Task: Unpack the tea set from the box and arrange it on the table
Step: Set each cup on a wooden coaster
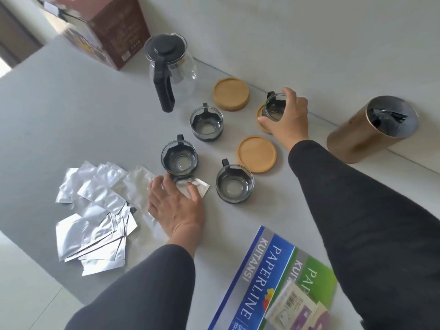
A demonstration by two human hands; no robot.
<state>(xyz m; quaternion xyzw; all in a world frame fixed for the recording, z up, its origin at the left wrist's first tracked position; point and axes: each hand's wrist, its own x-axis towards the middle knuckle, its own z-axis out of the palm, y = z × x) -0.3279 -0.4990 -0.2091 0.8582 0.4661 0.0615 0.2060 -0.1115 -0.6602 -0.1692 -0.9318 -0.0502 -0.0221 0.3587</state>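
This looks like a room in a home, or maybe a small office. A grey table [71,120] stands against a plain white wall [309,32], and pale floor tiles [26,294] show beside it. On the table are household things: a glass teapot [172,67] with a black lid, small glass cups [206,122], round wooden coasters [257,154], and a brown retail box [107,29]. Receipt books [269,277] printed "PAPERLINE KUITANSI" lie near the edge, which fits a desk used for paperwork.

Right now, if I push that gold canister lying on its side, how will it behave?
The gold canister probably rolls easily, since it is round and on its side. It likely feels light: its open end shows only a dark liner.
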